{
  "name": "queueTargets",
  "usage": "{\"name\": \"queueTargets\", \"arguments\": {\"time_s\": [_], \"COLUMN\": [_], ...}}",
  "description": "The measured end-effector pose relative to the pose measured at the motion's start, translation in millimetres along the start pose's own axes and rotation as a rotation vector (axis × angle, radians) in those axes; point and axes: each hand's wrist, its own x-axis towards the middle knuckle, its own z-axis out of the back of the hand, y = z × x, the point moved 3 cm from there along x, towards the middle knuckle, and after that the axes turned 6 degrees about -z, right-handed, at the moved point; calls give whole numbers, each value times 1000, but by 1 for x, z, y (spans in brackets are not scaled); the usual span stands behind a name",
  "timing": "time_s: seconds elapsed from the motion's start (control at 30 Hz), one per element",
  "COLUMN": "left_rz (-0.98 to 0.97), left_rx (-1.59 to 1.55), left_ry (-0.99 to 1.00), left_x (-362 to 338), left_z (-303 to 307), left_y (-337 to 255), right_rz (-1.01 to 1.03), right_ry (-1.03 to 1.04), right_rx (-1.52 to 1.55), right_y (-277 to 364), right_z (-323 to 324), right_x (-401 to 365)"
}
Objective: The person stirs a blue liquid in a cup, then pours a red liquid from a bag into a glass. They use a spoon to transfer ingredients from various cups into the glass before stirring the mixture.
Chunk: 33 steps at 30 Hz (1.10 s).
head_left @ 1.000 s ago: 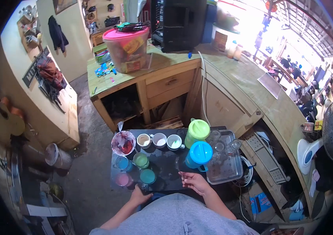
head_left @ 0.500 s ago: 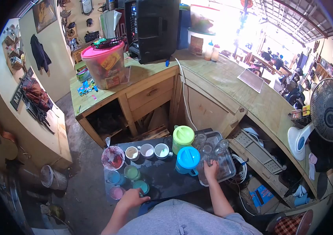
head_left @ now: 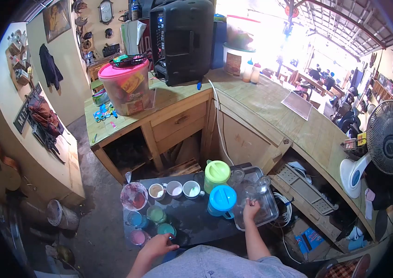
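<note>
My right hand [head_left: 251,209] reaches into the metal tray [head_left: 272,212] at the right of the low dark table [head_left: 194,220], and its fingers close round a clear glass [head_left: 251,192]. Two more glasses [head_left: 237,176] [head_left: 264,181] stand in the tray. My left hand [head_left: 157,245] rests with fingers apart on the table's front edge, just below a teal cup [head_left: 165,229]. A blue-lidded pitcher [head_left: 222,200] stands left of my right hand, with a green-lidded pitcher [head_left: 217,173] behind it.
Three white mugs [head_left: 174,188] line the table's back, beside a bowl of red stuff [head_left: 134,196]. Blue [head_left: 135,218], green [head_left: 155,214] and pink [head_left: 137,237] cups stand front left. A wooden counter [head_left: 270,109] wraps behind, and a fan [head_left: 384,139] stands at right.
My right hand left the table's front, reached into the tray and now grips a glass. My left hand stays at the front edge by the teal cup.
</note>
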Motion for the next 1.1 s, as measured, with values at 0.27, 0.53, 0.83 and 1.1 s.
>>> {"name": "queueTargets", "arguments": {"time_s": [0.27,0.53,0.83,1.1], "left_rz": [-251,-470,-592,-593], "left_rx": [-103,-29,-23,-55], "left_ry": [3,-76,-50,-207], "left_x": [23,60,74,65], "left_z": [4,15,5,14], "left_y": [-23,-73,-111,-117], "right_rz": [94,300,446,-300], "right_ry": [131,150,128,238], "right_rx": [44,-271,-212,706], "right_y": [66,112,137,174], "right_z": [55,75,72,71], "right_x": [-9,-33,-45,-54]}}
